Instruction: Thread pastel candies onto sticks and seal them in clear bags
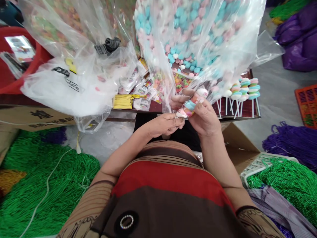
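In the head view, a stack of pink, white, blue and orange marshmallows [190, 105] in a clear wrapper is held in front of my body. My right hand [205, 117] grips it, thumb on the near side and fingers reaching behind it. At its lower left end, my left hand [167, 125] is closed in a pinch on the wrapper end. Just beyond my hands stands a large clear bag [164, 66] of blue, pink and white marshmallows. Several marshmallow lollipops [244, 89] on white sticks lie to the right on the dark table [256, 110].
Left of my hands lie yellow twist ties [123, 101], printed small bags [143, 99] and a white plastic bag [71, 82]. A red basin [37, 62] stands at the far left. Green cords [49, 185] cover the floor, and an open cardboard box [239, 145] sits at right.
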A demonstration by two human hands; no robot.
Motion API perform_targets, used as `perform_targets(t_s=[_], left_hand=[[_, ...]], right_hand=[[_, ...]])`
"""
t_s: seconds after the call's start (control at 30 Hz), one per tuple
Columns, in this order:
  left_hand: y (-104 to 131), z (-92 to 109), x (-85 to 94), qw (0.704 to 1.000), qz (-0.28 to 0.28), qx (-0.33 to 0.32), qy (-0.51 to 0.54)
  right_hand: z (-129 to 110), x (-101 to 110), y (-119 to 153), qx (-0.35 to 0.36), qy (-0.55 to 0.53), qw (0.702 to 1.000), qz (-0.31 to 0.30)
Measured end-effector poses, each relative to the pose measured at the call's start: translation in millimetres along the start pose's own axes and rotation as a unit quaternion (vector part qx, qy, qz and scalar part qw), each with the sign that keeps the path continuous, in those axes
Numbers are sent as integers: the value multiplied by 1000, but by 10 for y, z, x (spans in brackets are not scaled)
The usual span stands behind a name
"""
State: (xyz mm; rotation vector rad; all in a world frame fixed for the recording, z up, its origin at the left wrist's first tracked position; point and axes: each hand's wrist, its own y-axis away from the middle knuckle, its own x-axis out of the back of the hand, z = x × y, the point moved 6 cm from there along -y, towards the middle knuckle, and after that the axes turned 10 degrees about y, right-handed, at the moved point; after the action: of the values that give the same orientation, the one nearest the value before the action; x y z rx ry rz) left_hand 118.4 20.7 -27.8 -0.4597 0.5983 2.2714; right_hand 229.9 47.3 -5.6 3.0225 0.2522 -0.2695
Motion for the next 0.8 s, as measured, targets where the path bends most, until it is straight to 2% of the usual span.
perform_targets(t_s=[0.03,0.07,0.13,0.17,0.23,0.3,0.33,0.4,0.47,0.53,0.57,0.6,0.63,0.7,0.77,0.8], left_hand=[[-4,-13,-17,1000,-10,10,23],[-12,-12,-12,1000,3,6,19],[-26,41,51,994,88,-38,-57],[-20,87,96,979,148,-67,-119],[20,181,164,928,259,-110,-244],[53,232,203,890,312,-122,-309],[61,238,219,889,313,-124,-310],[63,223,240,922,270,-130,-245],[57,178,226,968,183,-121,-121],[63,138,181,990,96,-103,-7],[71,128,174,992,77,-99,22],[82,128,192,991,82,-104,22],[98,139,238,986,113,-122,-6],[161,188,373,950,221,-175,-130],[259,243,491,876,323,-223,-279],[308,258,543,839,356,-238,-334]], right_hand=[[-18,9,4,-4,-2,1000,-4],[-28,25,2,1,0,1000,7],[-20,66,-16,30,12,997,66],[-4,82,-26,50,21,993,104],[38,94,-38,82,43,981,171],[56,75,-44,98,64,973,200],[44,58,-48,101,68,973,195],[-6,5,-65,90,61,984,142],[-59,-67,-89,58,44,996,53],[-78,-136,-119,28,37,999,-17],[-72,-163,-144,24,39,998,-32],[-56,-185,-179,30,43,998,-32],[-36,-203,-219,48,50,997,-19],[12,-241,-305,104,67,992,28],[57,-289,-386,153,84,982,72],[78,-325,-432,163,95,979,80]])
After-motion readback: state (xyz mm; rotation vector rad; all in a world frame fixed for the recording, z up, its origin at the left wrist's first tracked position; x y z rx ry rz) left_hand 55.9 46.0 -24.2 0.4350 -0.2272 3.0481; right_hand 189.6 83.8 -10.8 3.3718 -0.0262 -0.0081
